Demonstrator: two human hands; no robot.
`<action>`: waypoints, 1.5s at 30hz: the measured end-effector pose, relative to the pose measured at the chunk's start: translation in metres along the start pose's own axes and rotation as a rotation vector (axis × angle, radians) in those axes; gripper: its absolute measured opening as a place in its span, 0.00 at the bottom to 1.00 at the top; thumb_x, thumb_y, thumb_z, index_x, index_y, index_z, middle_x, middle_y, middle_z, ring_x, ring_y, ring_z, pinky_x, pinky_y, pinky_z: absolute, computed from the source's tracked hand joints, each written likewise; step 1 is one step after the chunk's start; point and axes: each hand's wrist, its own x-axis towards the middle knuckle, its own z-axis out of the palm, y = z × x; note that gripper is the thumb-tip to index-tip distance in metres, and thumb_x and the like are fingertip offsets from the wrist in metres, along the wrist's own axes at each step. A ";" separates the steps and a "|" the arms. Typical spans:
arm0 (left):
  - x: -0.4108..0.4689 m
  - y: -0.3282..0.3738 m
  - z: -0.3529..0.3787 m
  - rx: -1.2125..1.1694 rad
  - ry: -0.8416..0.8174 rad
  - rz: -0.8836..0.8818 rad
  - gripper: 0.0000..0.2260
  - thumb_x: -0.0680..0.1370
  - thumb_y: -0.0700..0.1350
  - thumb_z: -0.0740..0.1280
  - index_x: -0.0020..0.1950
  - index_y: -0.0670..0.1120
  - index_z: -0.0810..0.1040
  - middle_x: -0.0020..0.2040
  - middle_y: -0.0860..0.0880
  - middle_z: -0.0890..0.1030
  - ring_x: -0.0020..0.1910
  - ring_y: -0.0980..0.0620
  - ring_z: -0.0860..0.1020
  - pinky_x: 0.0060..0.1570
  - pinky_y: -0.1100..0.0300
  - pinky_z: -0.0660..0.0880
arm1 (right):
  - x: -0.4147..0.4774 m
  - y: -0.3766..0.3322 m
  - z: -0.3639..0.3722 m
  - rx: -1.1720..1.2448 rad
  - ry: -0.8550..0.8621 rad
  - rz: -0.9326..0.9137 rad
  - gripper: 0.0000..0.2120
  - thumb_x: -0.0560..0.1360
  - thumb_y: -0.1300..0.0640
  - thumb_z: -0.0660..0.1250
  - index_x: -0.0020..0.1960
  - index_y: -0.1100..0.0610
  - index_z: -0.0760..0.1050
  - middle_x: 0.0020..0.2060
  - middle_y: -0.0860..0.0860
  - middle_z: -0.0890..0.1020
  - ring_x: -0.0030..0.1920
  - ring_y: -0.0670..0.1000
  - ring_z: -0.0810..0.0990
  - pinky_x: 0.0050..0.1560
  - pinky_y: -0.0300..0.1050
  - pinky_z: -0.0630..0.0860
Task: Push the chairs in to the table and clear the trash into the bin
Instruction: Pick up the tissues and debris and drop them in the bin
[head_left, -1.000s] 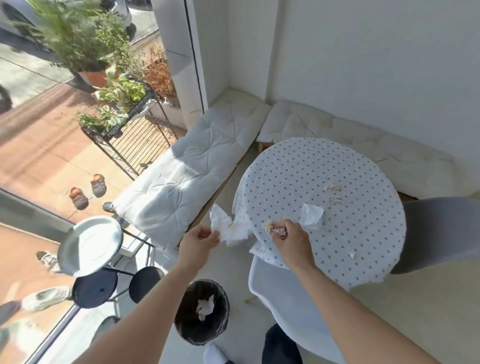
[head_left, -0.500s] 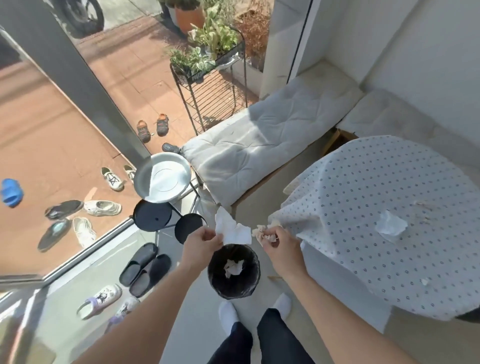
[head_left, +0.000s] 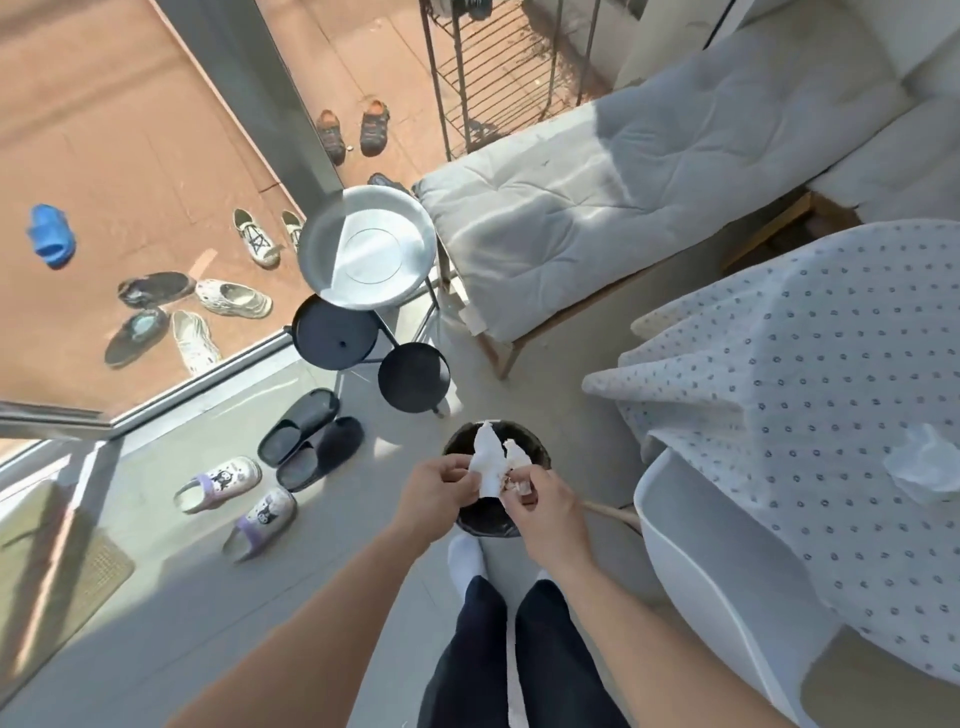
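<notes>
A small black bin (head_left: 540, 455) stands on the floor right in front of my feet. Both hands hover directly above it. My left hand (head_left: 439, 492) pinches a white tissue (head_left: 487, 457) that stands up over the bin's opening. My right hand (head_left: 540, 506) grips a small wad of crumpled scraps (head_left: 517, 480), touching the tissue. At the right, the round table with a dotted cloth (head_left: 810, 395) carries another crumpled tissue (head_left: 922, 465). A white chair (head_left: 727, 587) is tucked partly under that table.
A stand with a silver tray (head_left: 366, 247) and two black round trays (head_left: 413, 376) is just beyond the bin. Slippers (head_left: 311, 439) and sandals (head_left: 239, 496) lie on the floor to the left by a glass wall. A cushioned bench (head_left: 623, 197) runs behind.
I have turned away from the table toward the bin. Both hands carried the tissue and scraps from the table's edge to directly above the bin and came together.
</notes>
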 end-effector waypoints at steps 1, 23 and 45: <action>0.009 -0.007 0.004 0.007 0.000 -0.014 0.11 0.80 0.40 0.68 0.49 0.54 0.88 0.46 0.48 0.90 0.43 0.52 0.84 0.59 0.48 0.82 | 0.006 0.008 0.008 0.004 -0.007 0.009 0.07 0.80 0.51 0.71 0.57 0.49 0.81 0.50 0.48 0.80 0.45 0.46 0.84 0.42 0.30 0.74; 0.146 -0.155 0.068 0.130 -0.025 -0.357 0.31 0.80 0.50 0.72 0.81 0.48 0.66 0.66 0.50 0.79 0.59 0.46 0.83 0.63 0.50 0.81 | 0.087 0.155 0.113 -0.073 -0.238 0.184 0.25 0.80 0.56 0.68 0.77 0.50 0.71 0.70 0.54 0.74 0.62 0.54 0.80 0.59 0.40 0.71; -0.060 0.050 0.071 0.119 -0.137 -0.105 0.07 0.85 0.42 0.63 0.59 0.44 0.79 0.51 0.45 0.83 0.45 0.46 0.78 0.45 0.56 0.77 | -0.058 0.008 -0.114 -0.032 -0.048 0.121 0.17 0.81 0.51 0.65 0.69 0.50 0.75 0.65 0.49 0.77 0.60 0.52 0.81 0.58 0.47 0.75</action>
